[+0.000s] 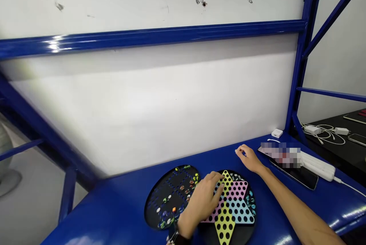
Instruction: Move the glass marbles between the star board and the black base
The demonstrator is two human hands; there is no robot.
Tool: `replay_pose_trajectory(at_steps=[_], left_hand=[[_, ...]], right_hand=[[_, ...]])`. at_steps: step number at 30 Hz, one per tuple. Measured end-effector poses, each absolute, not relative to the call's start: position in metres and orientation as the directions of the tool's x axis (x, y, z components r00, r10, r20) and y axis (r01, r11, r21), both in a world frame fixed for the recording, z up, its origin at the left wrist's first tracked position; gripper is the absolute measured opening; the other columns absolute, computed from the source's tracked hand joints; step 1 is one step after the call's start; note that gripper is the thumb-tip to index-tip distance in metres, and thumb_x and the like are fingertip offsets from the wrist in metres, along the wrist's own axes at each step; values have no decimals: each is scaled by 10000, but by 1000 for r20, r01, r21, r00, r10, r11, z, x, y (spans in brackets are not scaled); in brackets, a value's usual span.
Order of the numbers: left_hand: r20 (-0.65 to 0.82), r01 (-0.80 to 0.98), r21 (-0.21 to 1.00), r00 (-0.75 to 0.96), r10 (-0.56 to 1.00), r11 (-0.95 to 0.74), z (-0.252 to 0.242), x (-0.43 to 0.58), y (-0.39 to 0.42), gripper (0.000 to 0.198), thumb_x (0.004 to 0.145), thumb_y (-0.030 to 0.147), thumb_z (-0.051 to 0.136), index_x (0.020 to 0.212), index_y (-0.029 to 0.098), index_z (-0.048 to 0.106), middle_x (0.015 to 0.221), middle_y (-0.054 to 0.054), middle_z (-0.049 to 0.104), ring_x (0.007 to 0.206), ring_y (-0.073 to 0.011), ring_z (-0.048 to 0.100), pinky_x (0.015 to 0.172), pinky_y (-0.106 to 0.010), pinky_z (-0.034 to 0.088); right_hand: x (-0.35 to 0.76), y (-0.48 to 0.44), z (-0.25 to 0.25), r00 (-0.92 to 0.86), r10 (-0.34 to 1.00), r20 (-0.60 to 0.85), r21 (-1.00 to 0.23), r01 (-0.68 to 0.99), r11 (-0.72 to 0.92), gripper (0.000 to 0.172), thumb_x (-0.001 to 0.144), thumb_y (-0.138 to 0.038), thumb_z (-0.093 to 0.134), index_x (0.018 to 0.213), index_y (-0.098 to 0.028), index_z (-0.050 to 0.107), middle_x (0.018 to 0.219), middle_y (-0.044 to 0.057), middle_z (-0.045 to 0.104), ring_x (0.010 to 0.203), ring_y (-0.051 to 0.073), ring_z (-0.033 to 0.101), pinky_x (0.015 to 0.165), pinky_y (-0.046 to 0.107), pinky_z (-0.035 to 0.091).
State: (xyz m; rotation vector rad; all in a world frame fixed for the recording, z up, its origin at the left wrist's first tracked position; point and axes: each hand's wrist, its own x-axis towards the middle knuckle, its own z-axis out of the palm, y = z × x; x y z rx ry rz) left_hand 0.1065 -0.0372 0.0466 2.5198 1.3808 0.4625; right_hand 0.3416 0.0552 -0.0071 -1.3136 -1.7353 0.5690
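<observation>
While marbles (248,200) flank the star board (237,203), its visible holes look unfilled; left hand (203,195) over it, right hand (248,158) apart near the worktop's (122,203) back edge, both grips unclear.

white strip, probably a charger (317,165), beside phone (307,179)

Star-shaped board (241,211): its left side is partly covered by the left hand (203,195); from here, whether the fingertips pinch a marble cannot be told. Round tray (243,234) beneath the board: cut off by the lower edge, as is the dark wristband (181,238). Right hand (247,157): whether its curled fingers enclose anything is hidden. Phone screen (274,152): blurred into coloured blocks. Loose marbles (196,177): patterns too small to tell.
</observation>
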Motion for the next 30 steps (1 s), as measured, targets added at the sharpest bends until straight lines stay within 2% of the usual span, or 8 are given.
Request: replay_pose_trajectory(at_steps=[2, 5, 8, 15, 21, 25, 30], left_hand=[[93, 790, 202, 573, 814, -579, 47, 130, -26, 309, 998, 244, 359, 1194, 231, 599, 1149, -62, 652, 1025, -207, 622, 883, -347, 503], [44, 775, -15, 632, 774, -632, 43, 160, -13, 243, 983, 217, 397, 1087, 180, 614, 1063, -83, 649, 973, -239, 616, 829, -384, 505], [60, 771, -129, 634, 771, -624, 37, 175, -10, 189, 977, 269, 464, 1020, 154, 608, 1013, -94, 640, 949, -259, 613, 797, -397, 508], [104, 843, -207, 524, 845, -497, 24, 179, -13, 263, 997, 330, 451, 1018, 126, 616, 965, -113, 621, 889, -254, 620, 678, -340, 494], [114, 840, -246, 521, 846, -484, 23, 182, -9, 286, 978, 348, 503, 1149, 136, 591, 975, -96, 619, 858, -233, 627, 641, -305, 462], [97, 850, -237, 503, 859, -471, 22, 186, -16, 362, 984, 463, 467, 1082, 150, 619, 922, -93, 616, 845, -248, 615, 677, -336, 461], [104, 854, -228, 499, 860, -468, 17, 192, -26, 314, 1012, 325, 393, 1019, 130, 639, 903, -109, 600, 839, -249, 593, 667, -338, 444]], right_hand=[[349, 59, -12, -42, 926, 375, -757, 562, 332, 376, 962, -477, 430, 718, -217, 548, 822, 22, 583, 796, 184, 568, 771, 306, 452], [348, 60, -13, -65, 911, 406, -704, 614, 358, 357, 969, -451, 425, 731, -218, 552, 825, 23, 588, 808, 183, 568, 790, 305, 444], [342, 55, -9, -116, 907, 405, -656, 654, 377, 319, 969, -413, 428, 757, -216, 563, 851, 26, 600, 820, 178, 565, 786, 296, 429], [338, 43, -1, -250, 940, 234, -639, 689, 342, 401, 945, -419, 452, 607, -205, 427, 628, -25, 526, 603, 124, 445, 600, 257, 325], [335, 42, -3, -254, 941, 222, -644, 687, 337, 415, 952, -409, 434, 597, -201, 386, 609, -28, 523, 595, 117, 424, 590, 253, 293], [336, 43, -5, -260, 943, 207, -656, 678, 331, 433, 957, -422, 432, 587, -200, 392, 569, -40, 488, 572, 113, 405, 575, 249, 283], [336, 44, -6, -265, 939, 221, -668, 660, 343, 465, 964, -427, 429, 560, -197, 417, 524, -47, 461, 528, 107, 378, 554, 254, 263]])
